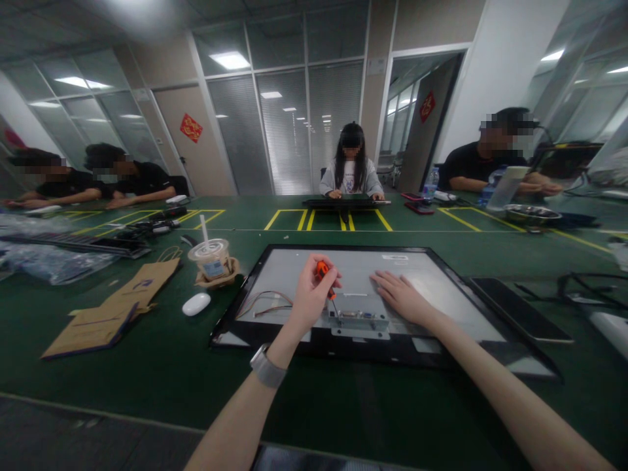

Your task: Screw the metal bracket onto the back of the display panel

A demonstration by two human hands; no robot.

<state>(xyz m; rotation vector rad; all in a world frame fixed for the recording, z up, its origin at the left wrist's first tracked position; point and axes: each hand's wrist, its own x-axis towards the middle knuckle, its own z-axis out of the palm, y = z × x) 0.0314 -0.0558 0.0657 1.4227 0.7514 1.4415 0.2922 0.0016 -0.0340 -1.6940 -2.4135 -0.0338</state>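
Observation:
An opened flat monitor panel (284, 261) lies back side up before me, grey metal within a black frame. My left hand (314, 291) is closed around the orange and black handle of a screwdriver (322, 269). Its thin shaft slants down to the left end of a metal bracket (360, 318) with connector ports; whether the tip sits in a screw is too small to tell. My right hand (401, 296) lies flat on the panel to the right of the bracket, fingers stretched out. Loose thin wires (269, 302) run over the panel's left part.
Left of the panel are a lidded drink cup (212, 258) with a straw, a white mouse (196, 303) and a brown paper bag (118, 304). A dark flat slab (520, 307) and cables lie at right. Several people sit across the green table (161, 386).

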